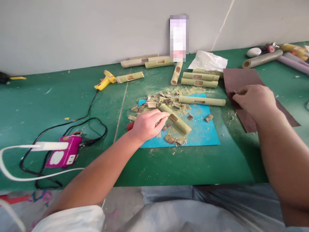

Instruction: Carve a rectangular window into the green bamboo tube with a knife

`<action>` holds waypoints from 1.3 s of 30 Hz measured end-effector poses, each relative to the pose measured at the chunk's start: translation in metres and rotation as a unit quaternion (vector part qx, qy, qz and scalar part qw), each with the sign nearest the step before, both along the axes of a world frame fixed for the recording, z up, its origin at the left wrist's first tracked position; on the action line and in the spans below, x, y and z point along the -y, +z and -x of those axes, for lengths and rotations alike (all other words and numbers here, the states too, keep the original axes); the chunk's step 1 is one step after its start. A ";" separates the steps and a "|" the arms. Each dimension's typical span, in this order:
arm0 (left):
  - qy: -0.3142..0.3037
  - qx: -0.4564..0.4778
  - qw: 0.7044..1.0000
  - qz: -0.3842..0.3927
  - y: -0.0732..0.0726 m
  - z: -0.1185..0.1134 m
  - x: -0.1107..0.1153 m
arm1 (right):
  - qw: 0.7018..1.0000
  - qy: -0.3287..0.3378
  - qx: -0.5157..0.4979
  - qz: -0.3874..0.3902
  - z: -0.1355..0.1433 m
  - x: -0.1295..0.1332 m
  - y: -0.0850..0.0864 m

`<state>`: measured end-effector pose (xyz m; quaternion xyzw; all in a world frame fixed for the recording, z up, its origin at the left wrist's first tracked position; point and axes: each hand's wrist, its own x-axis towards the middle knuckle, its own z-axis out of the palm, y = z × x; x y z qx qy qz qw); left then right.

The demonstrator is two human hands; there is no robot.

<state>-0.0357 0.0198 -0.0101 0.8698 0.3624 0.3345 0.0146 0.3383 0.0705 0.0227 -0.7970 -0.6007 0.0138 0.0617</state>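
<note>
The green counter (pixel 193 167) carries a blue sheet (pixel 204 129) and, right of it, a brown sheet (pixel 241 79). The right hand (pixel 256 100) bunches its fingers over the brown sheet; the left hand (pixel 149 124) curls beside a notched bamboo tube (pixel 178 121) on the blue. Whether either grasps anything, I cannot tell.

light short-sleeved top (pixel 178 217) over blue-grey trousers (pixel 231 197)
the left sleeve (pixel 70 219) is whitish and loose; the left hand (pixel 149 124) and right hand (pixel 257 100) are bare; the trousers show soft creases.
</note>
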 end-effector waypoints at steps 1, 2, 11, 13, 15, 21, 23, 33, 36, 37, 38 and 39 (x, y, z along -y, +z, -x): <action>0.000 0.007 1.000 0.002 0.000 0.000 0.000 | 1.000 -0.006 0.000 -0.012 -0.001 -0.001 0.000; 0.003 0.015 1.000 0.002 0.000 -0.001 0.000 | 0.999 -0.020 -0.005 -0.033 -0.001 -0.001 0.000; -0.027 0.071 0.996 -0.046 0.009 -0.013 0.009 | 0.810 0.083 -0.569 -0.116 0.098 0.040 0.016; -0.046 0.069 0.996 -0.023 0.010 -0.017 0.013 | 0.781 0.135 -0.609 -0.028 0.124 0.052 0.015; -0.057 0.071 0.996 0.018 0.010 -0.021 0.015 | 0.752 0.158 -0.639 0.009 0.141 0.062 0.013; -0.085 0.119 0.986 0.081 0.012 -0.027 0.020 | 0.733 0.153 -0.662 0.027 0.159 0.074 0.006; -0.084 0.134 0.982 0.107 0.012 -0.026 0.021 | 0.745 0.161 -0.647 0.018 0.160 0.076 0.003; -0.043 0.278 0.951 0.125 0.014 -0.024 0.024 | 0.733 0.235 -0.635 0.072 0.159 0.085 -0.003; -0.039 0.286 0.949 0.125 0.014 -0.023 0.023 | 0.718 0.261 -0.640 0.083 0.160 0.089 -0.002; -0.038 0.288 0.949 0.126 0.014 -0.023 0.023 | 0.715 0.265 -0.641 0.081 0.160 0.089 -0.001; -0.035 0.290 0.948 0.127 0.014 -0.023 0.023 | 0.716 0.267 -0.640 0.078 0.161 0.090 -0.001; -0.031 0.294 0.946 0.131 0.014 -0.024 0.023 | 0.720 0.267 -0.636 0.076 0.162 0.090 -0.002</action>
